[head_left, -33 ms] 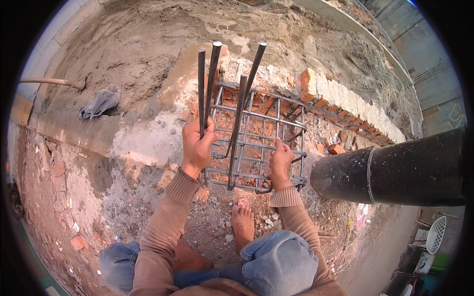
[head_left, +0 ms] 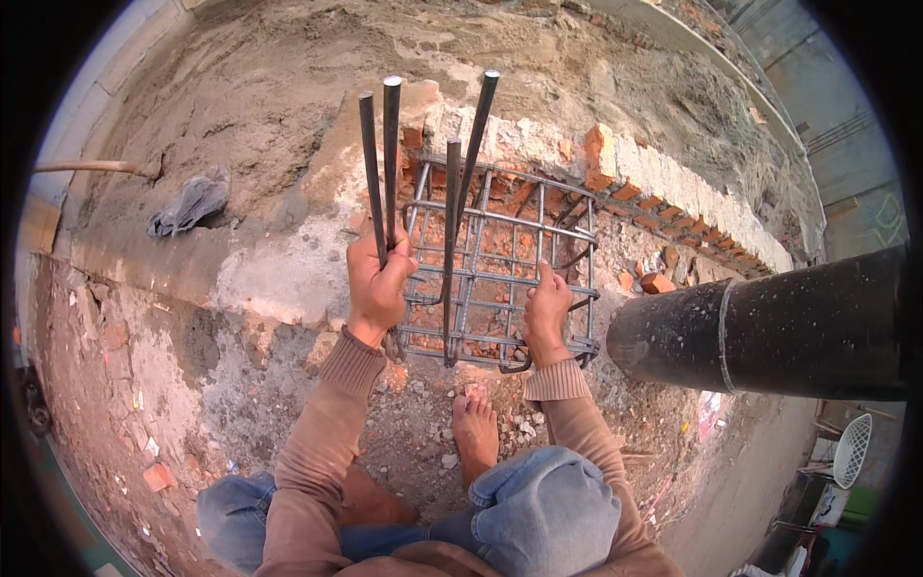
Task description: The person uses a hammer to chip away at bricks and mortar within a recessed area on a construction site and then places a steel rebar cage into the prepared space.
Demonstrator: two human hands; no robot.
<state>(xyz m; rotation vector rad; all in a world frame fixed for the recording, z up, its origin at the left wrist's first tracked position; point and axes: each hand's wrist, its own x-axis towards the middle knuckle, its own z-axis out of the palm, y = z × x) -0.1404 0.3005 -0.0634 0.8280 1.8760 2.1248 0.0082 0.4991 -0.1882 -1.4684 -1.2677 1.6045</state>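
A rebar cage (head_left: 468, 279), made of grey steel bars tied into a grid, sits in a rubble-filled gap in front of me. Several dark steel rods (head_left: 451, 221) stand up from its left part, tilted. My left hand (head_left: 375, 288) is closed round the leftmost upright rod (head_left: 372, 163), at the cage's left side. Lower right on the grid, my right hand (head_left: 546, 315) has its fingers curled round a bar, the index finger pointing up along it. Its palm side is hidden.
A large black pipe (head_left: 673, 337) lies close to the cage's right side. Beyond the cage runs a low brick edge (head_left: 692, 207). Grey crumpled plastic (head_left: 192, 204) lies on the concrete at left. My bare foot (head_left: 476, 438) stands on rubble just below the cage.
The upright rods have leaned to the left at their tops, and my left hand has moved slightly left with them. My right hand stays at the same bar, its index finger a little higher.
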